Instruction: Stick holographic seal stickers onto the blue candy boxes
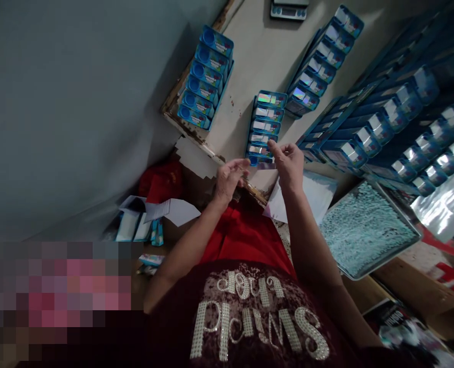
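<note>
My right hand [291, 164] pinches the end of a small shiny strip [265, 166] near the table's front edge. My left hand [230, 179] is just left of the strip, its fingers apart and slightly curled, with nothing seen in them. Beyond both hands stands a short row of blue boxes [264, 126]. Silvery labels lie across the tops of most of them, while the nearest box shows a round blue spot and is partly hidden behind the strip and hand.
Another blue box row [205, 76] stands at the table's left edge, and a labelled row [320, 61] at the right. A scale [288, 11] sits at the back. Many boxes, white sheets [318, 191] and a tray of pale blue pieces [368, 227] are on the right.
</note>
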### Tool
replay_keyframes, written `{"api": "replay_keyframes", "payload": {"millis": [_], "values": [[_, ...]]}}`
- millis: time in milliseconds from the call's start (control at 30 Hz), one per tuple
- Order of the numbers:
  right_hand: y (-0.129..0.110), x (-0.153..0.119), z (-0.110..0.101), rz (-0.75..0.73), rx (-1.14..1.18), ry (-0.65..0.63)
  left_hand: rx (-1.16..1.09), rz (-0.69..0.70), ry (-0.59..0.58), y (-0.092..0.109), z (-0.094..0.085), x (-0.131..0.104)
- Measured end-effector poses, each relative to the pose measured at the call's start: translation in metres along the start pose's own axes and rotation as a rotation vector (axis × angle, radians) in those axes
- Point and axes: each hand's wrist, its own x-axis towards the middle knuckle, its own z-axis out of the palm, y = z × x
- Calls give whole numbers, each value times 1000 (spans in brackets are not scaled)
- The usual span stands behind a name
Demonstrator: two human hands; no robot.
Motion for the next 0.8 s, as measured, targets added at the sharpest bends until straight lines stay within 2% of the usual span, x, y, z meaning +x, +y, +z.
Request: {"api": "replay_keyframes", "payload": {"millis": [67, 100, 200, 300, 367, 500, 633, 800], "values": [[-2, -7, 4, 1, -19, -30, -68, -46, -82, 1, 9, -18], [-2, -10, 4, 3, -23, -46, -91, -55, -87, 3, 12, -22], [7, -17, 0, 33, 39, -123, -80, -26, -5, 10, 12, -22], [21, -22, -8, 92, 146, -202, -11, 47, 25, 13, 2, -12], [29, -24, -10, 101, 163, -170, 77, 121, 27, 13, -5, -5], [33, -21, -1, 36, 47, 16, 327, 276, 82, 16, -7, 9], [32, -15, 14, -9, -82, 87, 442, 308, 155, 22, -6, 24], [37, -11, 19, -35, -192, 116, 456, 318, 140, 16, -9, 39]]}}
